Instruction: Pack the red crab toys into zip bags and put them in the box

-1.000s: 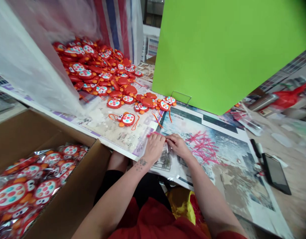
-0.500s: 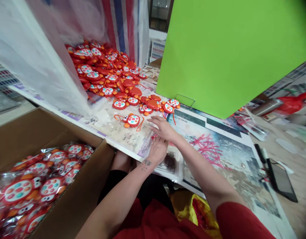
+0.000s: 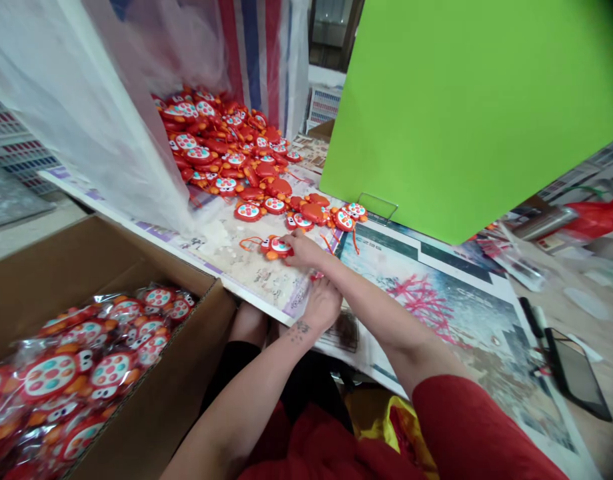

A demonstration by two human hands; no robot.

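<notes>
My right hand (image 3: 305, 249) reaches across my left and closes on the right edge of a red crab toy (image 3: 271, 247). This toy has a white oval with coloured dots, orange claws and an orange cord loop; its right part is under my fingers. My left hand (image 3: 325, 302) is low at the table's near edge, fingers curled down. A bit of red shows at its fingertips, but what it holds is hidden. Behind the right hand lie several loose crab toys (image 3: 300, 221), spreading from a large heap of the same toys (image 3: 221, 143).
At lower left is a cardboard box (image 3: 151, 393) with several crab toys in clear bags. A tall green panel (image 3: 466, 107) stands at the back right, a wire stand (image 3: 381, 207) by its foot. A white sack (image 3: 106, 127) borders the heap. A black phone-like device (image 3: 579, 373) lies right.
My right hand has left the left hand's side and moved forward and left onto the single crab toy. My left hand stays near the table edge. The view has shifted slightly left.
</notes>
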